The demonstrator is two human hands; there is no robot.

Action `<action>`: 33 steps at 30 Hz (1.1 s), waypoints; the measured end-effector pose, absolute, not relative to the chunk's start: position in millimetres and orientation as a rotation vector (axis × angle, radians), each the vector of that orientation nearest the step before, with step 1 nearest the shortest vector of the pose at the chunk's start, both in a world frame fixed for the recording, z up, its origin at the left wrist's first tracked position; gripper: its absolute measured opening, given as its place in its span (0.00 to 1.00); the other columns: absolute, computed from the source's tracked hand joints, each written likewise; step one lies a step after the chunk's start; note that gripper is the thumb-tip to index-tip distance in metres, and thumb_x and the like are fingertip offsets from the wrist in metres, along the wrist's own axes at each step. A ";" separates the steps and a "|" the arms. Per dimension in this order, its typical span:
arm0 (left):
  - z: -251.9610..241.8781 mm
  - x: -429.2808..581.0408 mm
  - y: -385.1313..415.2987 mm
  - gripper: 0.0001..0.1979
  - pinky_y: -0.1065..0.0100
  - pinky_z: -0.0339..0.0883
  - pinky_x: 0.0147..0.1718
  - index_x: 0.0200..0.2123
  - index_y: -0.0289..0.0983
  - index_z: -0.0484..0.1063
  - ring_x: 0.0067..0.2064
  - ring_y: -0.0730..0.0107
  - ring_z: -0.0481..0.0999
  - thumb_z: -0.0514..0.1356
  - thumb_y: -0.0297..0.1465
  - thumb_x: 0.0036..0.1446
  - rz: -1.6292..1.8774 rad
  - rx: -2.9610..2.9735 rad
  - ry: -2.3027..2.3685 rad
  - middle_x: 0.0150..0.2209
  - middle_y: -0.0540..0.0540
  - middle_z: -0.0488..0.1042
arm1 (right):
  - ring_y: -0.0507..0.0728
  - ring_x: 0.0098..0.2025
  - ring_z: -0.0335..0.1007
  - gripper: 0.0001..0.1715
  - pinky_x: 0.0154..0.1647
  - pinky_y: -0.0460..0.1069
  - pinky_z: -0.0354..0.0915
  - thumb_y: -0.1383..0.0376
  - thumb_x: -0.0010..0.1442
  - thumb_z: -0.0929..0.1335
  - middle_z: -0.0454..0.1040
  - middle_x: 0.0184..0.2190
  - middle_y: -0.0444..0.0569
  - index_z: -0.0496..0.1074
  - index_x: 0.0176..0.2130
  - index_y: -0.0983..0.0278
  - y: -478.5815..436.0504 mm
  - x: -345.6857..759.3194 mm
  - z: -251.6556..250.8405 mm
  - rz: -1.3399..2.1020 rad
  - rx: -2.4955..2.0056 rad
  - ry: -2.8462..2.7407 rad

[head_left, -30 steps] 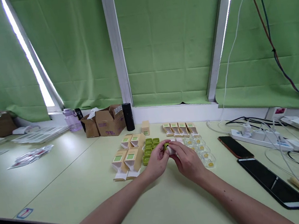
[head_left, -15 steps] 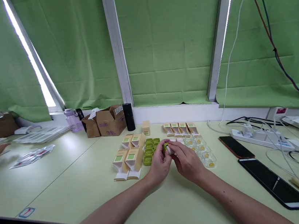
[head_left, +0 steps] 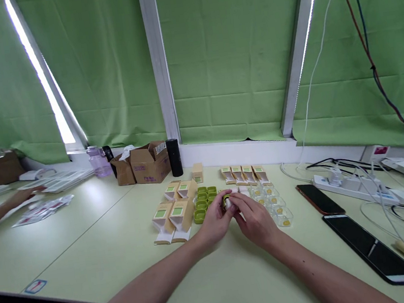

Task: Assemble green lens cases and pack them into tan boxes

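The pale surface (head_left: 88,246) runs wide under the green blinds (head_left: 228,68). At its far left another person's hand (head_left: 25,194) rests among flat packets, well apart from my work. A dark phone (head_left: 371,248) lies off to my right.

My left hand (head_left: 213,222) and right hand (head_left: 256,221) meet over the middle of the surface. The fingers of both are pinched onto one small green piece (head_left: 226,201), which sits between the rows; I cannot tell whether it touches the surface. To the left stand the folded cartons (head_left: 169,218), then the loose green cases (head_left: 203,201). To the right are the clear trays (head_left: 276,206) with yellow dots.

I judge this wants a light, square squeeze. I would set thumbs opposite fingertips, hold the piece level, and hold both wrists off the neighbouring rows so nothing gets nudged.
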State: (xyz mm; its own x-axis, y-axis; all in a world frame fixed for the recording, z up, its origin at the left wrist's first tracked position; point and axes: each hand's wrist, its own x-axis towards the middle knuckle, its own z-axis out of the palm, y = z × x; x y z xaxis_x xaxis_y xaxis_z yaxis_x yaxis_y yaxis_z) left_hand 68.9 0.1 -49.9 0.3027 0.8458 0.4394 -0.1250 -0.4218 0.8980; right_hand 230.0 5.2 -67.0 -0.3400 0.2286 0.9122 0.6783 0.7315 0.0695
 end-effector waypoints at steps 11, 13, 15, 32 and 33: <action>-51.6 70.1 2.3 0.27 0.57 0.68 0.59 0.56 0.38 0.70 0.58 0.56 0.74 0.65 0.49 0.62 1.349 1.605 0.632 0.56 0.37 0.75 | 0.63 0.52 0.81 0.21 0.50 0.58 0.80 0.71 0.70 0.62 0.80 0.51 0.61 0.70 0.60 0.65 4.1 227.5 -65.4 -0.528 -0.729 -1.901; -51.9 69.8 2.2 0.25 0.58 0.69 0.58 0.55 0.38 0.70 0.56 0.57 0.75 0.65 0.48 0.63 1.351 1.615 0.636 0.55 0.38 0.75 | 0.63 0.51 0.81 0.20 0.49 0.57 0.80 0.71 0.70 0.62 0.80 0.51 0.61 0.71 0.59 0.66 4.3 227.5 -65.3 -0.530 -0.727 -1.904; -52.7 69.7 2.3 0.24 0.58 0.69 0.58 0.55 0.38 0.70 0.56 0.58 0.75 0.64 0.47 0.64 1.351 1.620 0.647 0.55 0.38 0.75 | 0.63 0.51 0.81 0.20 0.49 0.57 0.80 0.72 0.70 0.63 0.80 0.51 0.61 0.71 0.59 0.66 4.5 227.5 -65.3 -0.533 -0.730 -1.907; -54.8 66.9 7.5 0.31 0.58 0.76 0.48 0.60 0.37 0.67 0.45 0.59 0.80 0.64 0.50 0.62 1.318 1.554 0.634 0.47 0.39 0.78 | 0.65 0.61 0.72 0.31 0.53 0.60 0.78 0.71 0.70 0.63 0.74 0.59 0.61 0.57 0.69 0.62 3.0 231.6 -63.7 -0.251 -0.717 -1.933; -55.7 66.5 8.6 0.32 0.57 0.77 0.48 0.60 0.36 0.66 0.45 0.59 0.80 0.64 0.50 0.62 1.309 1.533 0.623 0.47 0.39 0.79 | 0.65 0.60 0.74 0.30 0.52 0.59 0.78 0.70 0.70 0.63 0.75 0.57 0.61 0.58 0.68 0.61 3.2 231.8 -63.6 -0.232 -0.721 -1.923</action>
State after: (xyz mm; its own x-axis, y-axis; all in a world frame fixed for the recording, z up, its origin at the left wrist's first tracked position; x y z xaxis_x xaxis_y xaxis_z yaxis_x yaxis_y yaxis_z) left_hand 66.5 8.6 -55.7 0.2858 0.8570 0.4288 -0.2080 -0.3814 0.9007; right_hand 231.8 3.2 -63.6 -0.2967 0.3803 0.8760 0.5778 0.8018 -0.1524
